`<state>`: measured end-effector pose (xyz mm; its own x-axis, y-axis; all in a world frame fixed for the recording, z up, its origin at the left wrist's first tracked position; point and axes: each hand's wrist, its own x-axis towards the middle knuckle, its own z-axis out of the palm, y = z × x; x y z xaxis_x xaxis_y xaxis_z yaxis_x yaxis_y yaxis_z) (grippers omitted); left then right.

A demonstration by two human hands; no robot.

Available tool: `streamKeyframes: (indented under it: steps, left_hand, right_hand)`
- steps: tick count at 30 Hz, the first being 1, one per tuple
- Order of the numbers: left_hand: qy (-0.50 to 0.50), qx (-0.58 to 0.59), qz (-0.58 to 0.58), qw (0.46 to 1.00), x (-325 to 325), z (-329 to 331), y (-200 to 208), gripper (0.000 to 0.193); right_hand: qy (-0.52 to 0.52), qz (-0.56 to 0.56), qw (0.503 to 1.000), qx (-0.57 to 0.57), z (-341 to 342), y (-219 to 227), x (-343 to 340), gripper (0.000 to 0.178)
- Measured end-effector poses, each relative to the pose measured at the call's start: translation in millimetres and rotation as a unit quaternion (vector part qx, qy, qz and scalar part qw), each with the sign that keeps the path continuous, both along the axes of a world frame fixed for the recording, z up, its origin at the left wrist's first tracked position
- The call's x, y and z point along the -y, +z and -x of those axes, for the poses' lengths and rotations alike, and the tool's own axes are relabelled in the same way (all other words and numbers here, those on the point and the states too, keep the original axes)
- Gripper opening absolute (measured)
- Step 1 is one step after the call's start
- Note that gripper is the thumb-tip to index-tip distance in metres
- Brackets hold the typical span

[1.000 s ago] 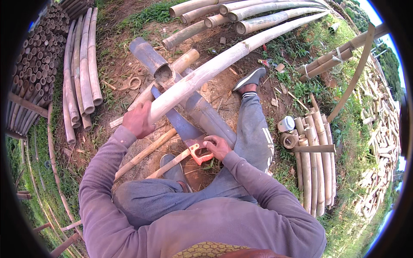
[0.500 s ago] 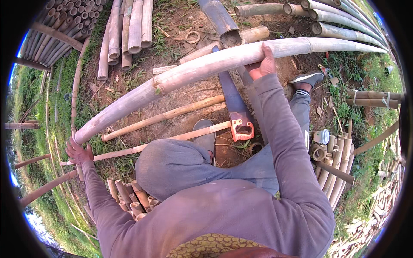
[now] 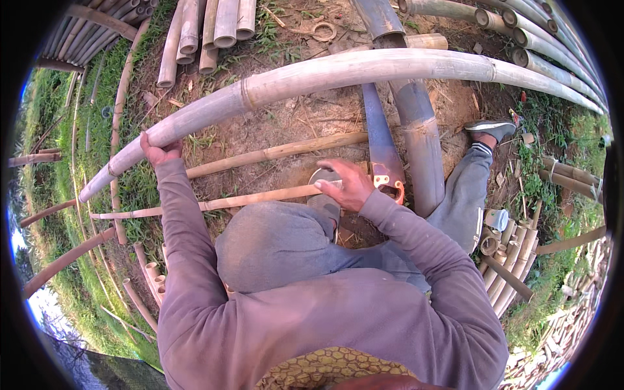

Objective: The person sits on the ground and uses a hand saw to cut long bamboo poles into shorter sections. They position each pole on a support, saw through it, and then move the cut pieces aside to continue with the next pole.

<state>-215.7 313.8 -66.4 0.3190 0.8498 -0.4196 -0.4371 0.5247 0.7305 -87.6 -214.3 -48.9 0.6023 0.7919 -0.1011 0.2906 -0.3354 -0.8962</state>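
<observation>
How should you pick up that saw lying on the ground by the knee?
Probably by its orange handle, the end nearest the person, coming from above. The saw lies flat on the dirt with its blade pointing away, so the handle's loop is the safe part. The right hand is already beside it.

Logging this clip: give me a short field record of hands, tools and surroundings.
Setting: outdoor dirt patch with grass
Left hand: grips the long pale bamboo pole
Right hand: by the saw, resting near its handle; grip unclear
Saw: lies on the ground beside a grey pipe
Nearby: thin bamboo sticks, stacked bamboo
</observation>
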Motion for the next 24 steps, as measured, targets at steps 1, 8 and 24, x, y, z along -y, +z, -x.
streamKeyframes:
  steps: [1,8,24]
  left_hand:
    - [0.025,-0.034,-0.002,0.999,-17,7,-3,0.068]
    - [0.044,-0.136,0.08,0.986,-17,18,-38,0.064]
    - [-0.508,-0.453,-0.658,0.323,208,123,-78,0.061]
  right_hand:
    - [-0.038,0.05,0.997,0.036,3,-5,34,0.05]
    - [0.023,0.162,0.966,0.202,35,-47,102,0.055]
    - [0.204,0.231,0.916,0.256,-19,-168,51,0.045]
